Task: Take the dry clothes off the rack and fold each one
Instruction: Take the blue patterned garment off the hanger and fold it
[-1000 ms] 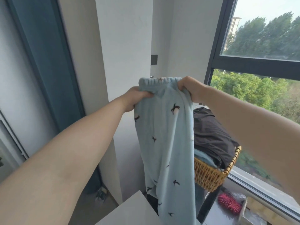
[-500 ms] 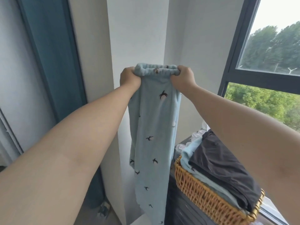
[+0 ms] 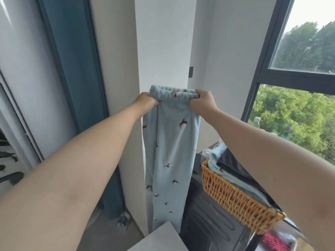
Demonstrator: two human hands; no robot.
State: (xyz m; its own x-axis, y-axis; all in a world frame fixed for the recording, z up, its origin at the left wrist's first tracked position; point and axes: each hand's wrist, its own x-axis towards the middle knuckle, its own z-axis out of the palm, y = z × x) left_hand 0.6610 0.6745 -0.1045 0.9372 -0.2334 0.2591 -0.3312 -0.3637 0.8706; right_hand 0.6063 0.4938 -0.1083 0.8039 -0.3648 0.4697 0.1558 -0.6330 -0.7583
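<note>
I hold up a pair of light blue trousers point(image 3: 169, 154) printed with small dark birds, folded lengthwise so the legs hang straight down in front of a white pillar. My left hand point(image 3: 146, 102) grips the left end of the elastic waistband and my right hand point(image 3: 202, 100) grips the right end, both at chest height with arms stretched out. The hem hangs just behind a white surface point(image 3: 159, 240) at the bottom. No drying rack is in view.
A wicker basket point(image 3: 233, 198) at the right holds a light blue garment point(image 3: 217, 156) and a dark garment point(image 3: 232, 165), standing on a dark appliance point(image 3: 204, 220). A window point(image 3: 299, 69) fills the right, a teal curtain point(image 3: 72, 69) the left. Bottles point(image 3: 256, 121) stand on the sill.
The view has shifted, so hands and trousers sit lower and further right in frame. Both hands keep their grip on the waistband and the legs hang straighter.
</note>
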